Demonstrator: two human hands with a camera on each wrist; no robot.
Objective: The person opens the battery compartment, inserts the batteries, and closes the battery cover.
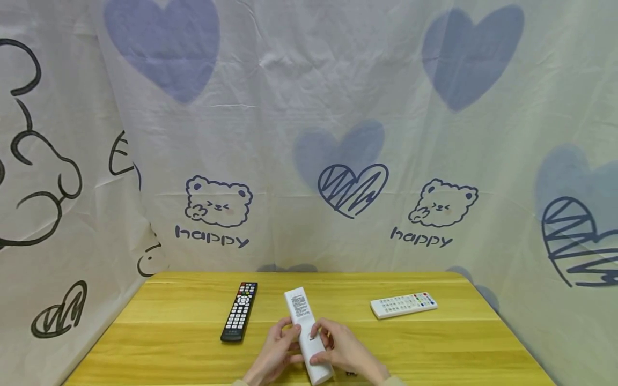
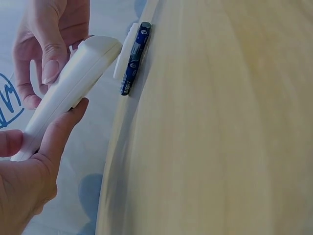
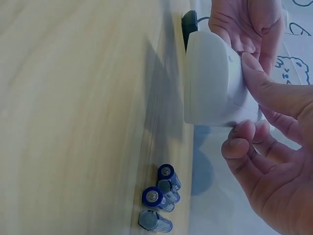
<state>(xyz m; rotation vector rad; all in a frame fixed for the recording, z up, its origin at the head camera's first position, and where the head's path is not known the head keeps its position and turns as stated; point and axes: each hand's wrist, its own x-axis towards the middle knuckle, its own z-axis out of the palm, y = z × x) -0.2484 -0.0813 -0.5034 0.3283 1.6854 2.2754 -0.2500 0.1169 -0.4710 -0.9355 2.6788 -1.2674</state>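
A white remote control (image 1: 300,316) is held over the near middle of the table, its back with a printed label facing up. My left hand (image 1: 276,348) grips its left side, thumb along the edge. From the right, my right hand (image 1: 344,349) holds the lower part, thumb and fingers on the back near the battery cover mark. The left wrist view shows the remote's side (image 2: 73,88) between both hands. In the right wrist view, its rounded end (image 3: 210,83) faces the camera. Whether the cover is loose cannot be seen.
A black remote (image 1: 239,312) lies on the wooden table (image 1: 159,332) at left. Another white remote (image 1: 403,305) lies at right, buttons up. Several blue batteries (image 3: 152,197) lie near the right hand, mostly hidden in the head view. A printed cloth (image 1: 289,230) hangs behind.
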